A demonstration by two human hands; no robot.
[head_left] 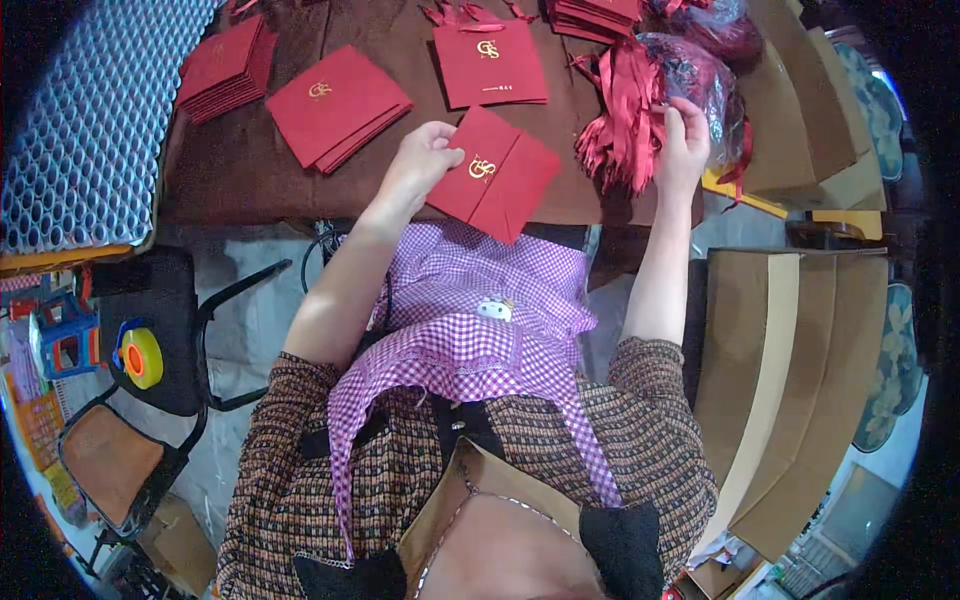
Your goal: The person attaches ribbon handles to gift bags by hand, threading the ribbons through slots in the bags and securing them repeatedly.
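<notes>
My left hand [422,160] pinches a red paper bag [508,205] by its left edge. The bag is folded flat, bears a gold emblem and is tilted over the table's near edge. To the right, my right hand [686,138] has its thumb and fingers closed at the edge of a bundle of red ribbons [622,125], apparently on a ribbon. Beyond the held bag lies a small stack of red bags with ribbons [492,70] at its top. Farther left are a fanned pile of flat red bags [335,105] and another neat stack [228,70].
A brown cloth [230,180] covers the table. Clear plastic bags [690,70] with red contents lie behind the ribbons. Open cardboard boxes [830,380] stand at the right. At the left are a patterned blue-white surface [80,120], a black chair [160,330] and a yellow tape roll [142,358].
</notes>
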